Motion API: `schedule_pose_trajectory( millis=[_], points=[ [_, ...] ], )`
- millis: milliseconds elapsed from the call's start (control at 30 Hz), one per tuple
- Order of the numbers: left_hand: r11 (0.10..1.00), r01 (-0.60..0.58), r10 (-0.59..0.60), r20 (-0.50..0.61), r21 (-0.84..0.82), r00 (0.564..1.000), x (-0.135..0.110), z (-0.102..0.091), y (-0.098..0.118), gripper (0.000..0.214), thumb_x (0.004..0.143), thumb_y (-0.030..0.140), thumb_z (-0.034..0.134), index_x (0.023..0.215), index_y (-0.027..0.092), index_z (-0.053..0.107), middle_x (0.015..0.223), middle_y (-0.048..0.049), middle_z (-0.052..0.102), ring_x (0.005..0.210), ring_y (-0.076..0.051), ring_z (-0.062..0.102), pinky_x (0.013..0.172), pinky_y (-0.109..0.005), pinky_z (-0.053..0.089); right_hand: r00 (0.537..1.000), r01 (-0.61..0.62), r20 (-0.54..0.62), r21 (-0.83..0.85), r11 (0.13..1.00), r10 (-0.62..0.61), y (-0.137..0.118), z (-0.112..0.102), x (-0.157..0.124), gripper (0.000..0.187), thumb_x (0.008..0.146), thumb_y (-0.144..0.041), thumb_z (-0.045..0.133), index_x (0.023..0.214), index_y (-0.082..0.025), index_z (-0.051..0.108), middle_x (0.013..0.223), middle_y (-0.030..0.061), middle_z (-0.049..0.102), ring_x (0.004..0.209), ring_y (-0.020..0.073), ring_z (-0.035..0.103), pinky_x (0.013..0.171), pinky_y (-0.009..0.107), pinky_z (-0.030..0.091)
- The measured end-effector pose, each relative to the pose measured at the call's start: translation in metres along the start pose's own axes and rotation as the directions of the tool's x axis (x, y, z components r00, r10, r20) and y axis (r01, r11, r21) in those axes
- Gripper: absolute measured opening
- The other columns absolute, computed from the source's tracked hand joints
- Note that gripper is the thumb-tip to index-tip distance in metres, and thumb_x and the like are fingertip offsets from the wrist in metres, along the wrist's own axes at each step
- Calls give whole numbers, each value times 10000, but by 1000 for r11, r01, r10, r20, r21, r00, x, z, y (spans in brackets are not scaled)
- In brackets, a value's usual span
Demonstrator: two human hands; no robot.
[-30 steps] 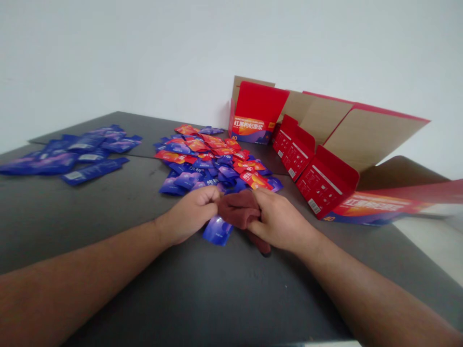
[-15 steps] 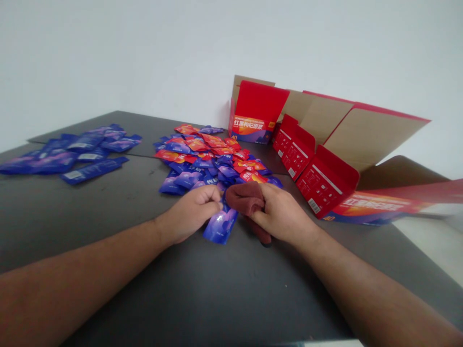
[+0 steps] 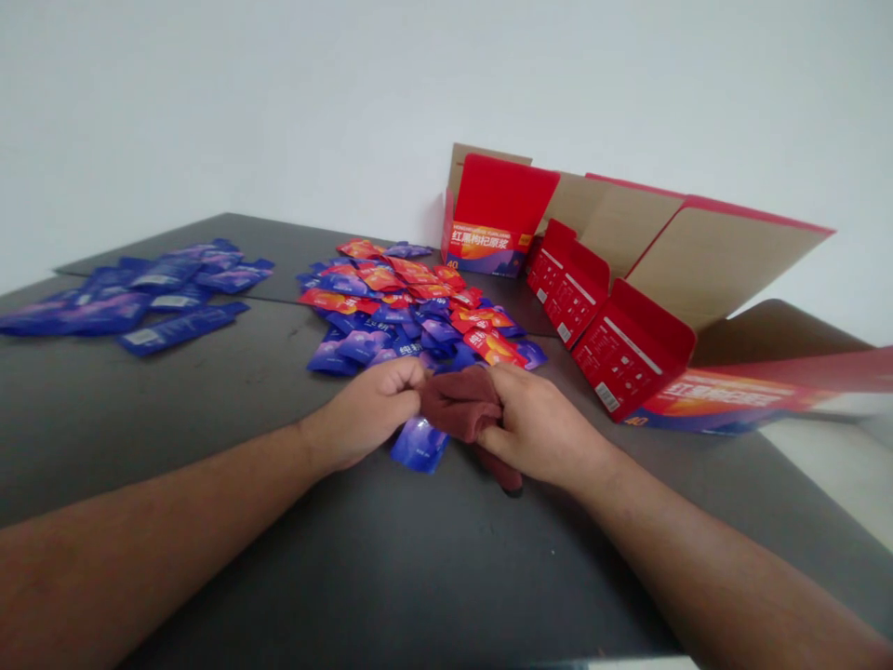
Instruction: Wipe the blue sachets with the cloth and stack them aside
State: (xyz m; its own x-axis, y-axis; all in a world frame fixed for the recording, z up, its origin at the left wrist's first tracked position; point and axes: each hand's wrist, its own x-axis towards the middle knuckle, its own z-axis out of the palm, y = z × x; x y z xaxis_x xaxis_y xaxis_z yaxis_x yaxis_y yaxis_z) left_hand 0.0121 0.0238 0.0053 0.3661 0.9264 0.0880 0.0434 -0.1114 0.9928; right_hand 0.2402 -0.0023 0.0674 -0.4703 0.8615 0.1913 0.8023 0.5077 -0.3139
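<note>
Just below the centre of the frame, I see a blue sachet (image 3: 419, 448), its lower end jutting out beneath a brown cloth (image 3: 460, 402) that hides its upper part. The left hand (image 3: 380, 405) is at the sachet's hidden end, thumb and curled fingers closed in a pinch; its grip on the sachet is mostly covered, but it seems to have the top edge. The right hand (image 3: 534, 414) has its fingers closed on the bunched cloth, which lies over the sachet, one dark-tipped end hanging toward the bottom of the frame. Both forearms reach in from the lower corners.

Right behind the hands, mid-frame, lies a heap (image 3: 411, 298) of red and blue sachets, overlapping every which way. Toward the left edge is a pile (image 3: 126, 288) of blue ones only, well apart from the heap.

Right of centre stands a printed box (image 3: 488, 249) with its red flap raised. Red cartons (image 3: 620, 358) run from it toward the right edge, tan flaps (image 3: 726, 261) leaning open behind them. All this rests on a dark table (image 3: 279, 577), against a pale wall (image 3: 279, 112) filling the top.
</note>
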Motion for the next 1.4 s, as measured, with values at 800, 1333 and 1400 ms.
schedule_pose_trajectory(
  millis=[800,1333,1400],
  points=[
    [1000,17,-16,-25,26,1000,-1,0,3,154,822,229,649,760,199,512,661,53,511,569,-96,438,542,-222,357,996,-85,-39,39,996,86,0,-1,0,288,855,-208,667,1140,-206,705,1023,73,729,941,229,656,811,342,473],
    [1000,17,-17,-21,16,1000,-1,0,4,173,814,268,676,749,195,534,700,34,555,600,-108,456,558,-229,378,1000,-22,-2,35,999,22,1,0,1,240,850,-244,680,1084,-194,703,1014,67,730,930,228,666,800,342,474],
    [1000,17,-16,-33,25,999,-1,1,4,153,809,244,662,748,197,530,687,39,545,587,-105,452,552,-226,373,997,-66,-27,23,998,67,2,0,1,281,859,-235,673,1136,-201,705,1025,72,733,937,232,666,799,346,472]
  ],
)
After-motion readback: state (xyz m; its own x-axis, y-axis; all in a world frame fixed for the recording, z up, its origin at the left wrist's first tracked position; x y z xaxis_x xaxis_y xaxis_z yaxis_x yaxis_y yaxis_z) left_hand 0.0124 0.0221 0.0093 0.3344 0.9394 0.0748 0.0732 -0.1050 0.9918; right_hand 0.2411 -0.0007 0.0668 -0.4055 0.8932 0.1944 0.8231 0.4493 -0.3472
